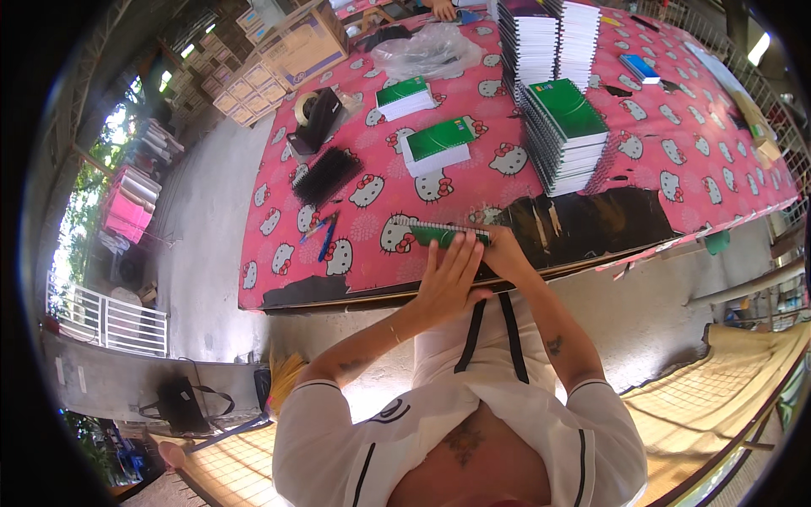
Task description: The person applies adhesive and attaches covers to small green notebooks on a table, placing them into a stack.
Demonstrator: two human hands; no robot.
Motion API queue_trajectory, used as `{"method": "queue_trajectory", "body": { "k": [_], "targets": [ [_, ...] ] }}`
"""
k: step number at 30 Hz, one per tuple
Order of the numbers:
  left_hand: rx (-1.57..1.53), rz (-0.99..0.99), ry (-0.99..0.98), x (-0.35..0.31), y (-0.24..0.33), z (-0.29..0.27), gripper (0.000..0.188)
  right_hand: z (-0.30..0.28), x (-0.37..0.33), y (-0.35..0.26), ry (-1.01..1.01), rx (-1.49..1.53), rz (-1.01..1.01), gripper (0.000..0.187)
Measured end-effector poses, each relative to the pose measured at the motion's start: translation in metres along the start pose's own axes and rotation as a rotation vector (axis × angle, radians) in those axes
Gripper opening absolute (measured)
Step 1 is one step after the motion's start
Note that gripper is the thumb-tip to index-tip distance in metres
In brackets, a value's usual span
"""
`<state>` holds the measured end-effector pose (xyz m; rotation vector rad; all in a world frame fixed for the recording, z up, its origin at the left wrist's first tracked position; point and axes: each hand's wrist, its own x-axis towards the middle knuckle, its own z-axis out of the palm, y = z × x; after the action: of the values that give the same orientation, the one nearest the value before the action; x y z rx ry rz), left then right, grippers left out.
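At the table's near edge lies a green spiral-bound notebook (431, 234), its coil along the far side. Fingers stretched out and held close together, my left hand (452, 275) rests flat across its cover. My right hand (505, 253) grips the notebook's right end, with its fingertips partly hidden. Beyond them are a white paper stack with a green cover on top (442, 139) and a similar green-topped stack (404, 95). To the right rises a tall pile of green spiral notebooks (568, 114).
A black tape dispenser (317, 121), a bundle of black bristly strands (328, 175) and several pens (328, 237) lie on the left. Tall notebook stacks (532, 51), clear plastic (431, 52) and a small blue notebook (639, 69) sit farther back. Another person's hand (443, 10) shows at the far edge.
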<state>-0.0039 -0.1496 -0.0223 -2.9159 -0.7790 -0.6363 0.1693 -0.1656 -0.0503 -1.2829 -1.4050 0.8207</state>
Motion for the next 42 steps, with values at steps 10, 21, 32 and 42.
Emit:
{"method": "queue_trajectory", "body": {
  "k": [10, 21, 32, 42],
  "targets": [
    [-0.179, -0.094, 0.157, 0.031, -0.019, -0.027, 0.035, -0.016, -0.004, -0.037, -0.036, -0.044, 0.014, 0.039],
    [-0.221, -0.043, 0.236, 0.034, -0.016, -0.029, 0.016, -0.071, -0.002, -0.046, -0.187, 0.035, -0.043, 0.01],
    [-0.159, -0.002, 0.058, 0.042, -0.01, -0.057, 0.02, -0.051, -0.002, -0.065, 0.245, -0.334, -0.291, 0.012],
    [-0.371, 0.381, 0.796, 0.244, -0.012, -0.095, 0.024, -0.159, 0.01, -0.135, 0.716, -0.609, -0.375, 0.056]
  ]
}}
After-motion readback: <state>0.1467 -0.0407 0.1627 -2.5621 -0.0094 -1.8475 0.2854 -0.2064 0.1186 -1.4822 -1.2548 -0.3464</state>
